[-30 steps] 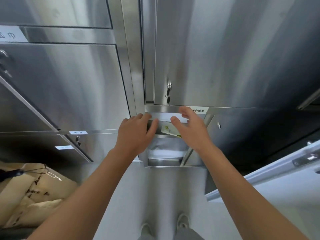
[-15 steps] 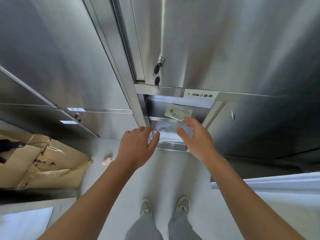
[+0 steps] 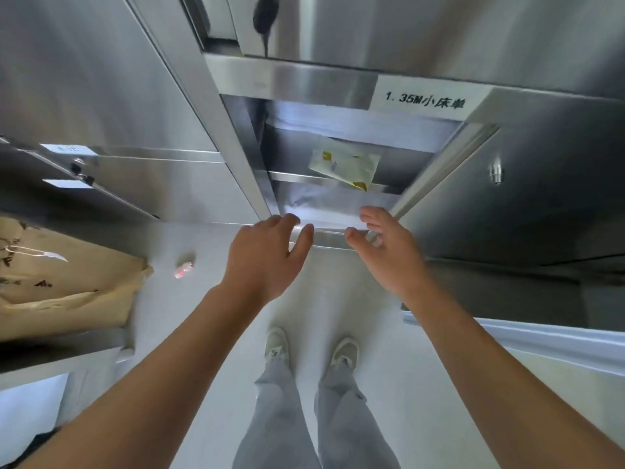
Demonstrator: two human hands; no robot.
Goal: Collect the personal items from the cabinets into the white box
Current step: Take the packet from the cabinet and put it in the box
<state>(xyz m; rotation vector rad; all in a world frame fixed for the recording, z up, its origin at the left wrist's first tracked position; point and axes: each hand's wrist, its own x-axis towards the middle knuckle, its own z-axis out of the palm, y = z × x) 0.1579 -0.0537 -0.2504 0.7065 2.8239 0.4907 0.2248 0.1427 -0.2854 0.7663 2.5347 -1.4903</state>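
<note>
An open steel cabinet compartment (image 3: 250,157) faces me under a white label reading 1.35M. On its shelf lies a pale packet with yellow marks (image 3: 345,167), above folded white linen (image 3: 331,201). My left hand (image 3: 267,255) and my right hand (image 3: 389,252) hover side by side at the compartment's lower front edge, fingers loosely spread and holding nothing. Both sit below the packet and apart from it. The white box is not in view.
The compartment's steel door (image 3: 527,198) hangs open to the right. Closed steel doors (image 3: 101,79) fill the left. A brown paper bag (image 3: 61,286) lies lower left, a small pink bottle (image 3: 184,269) on the floor. My feet (image 3: 311,350) stand below.
Both hands have dropped from the packet's shelf level to the compartment's lower edge. The camera has tilted down and come closer; the packet stays in place.
</note>
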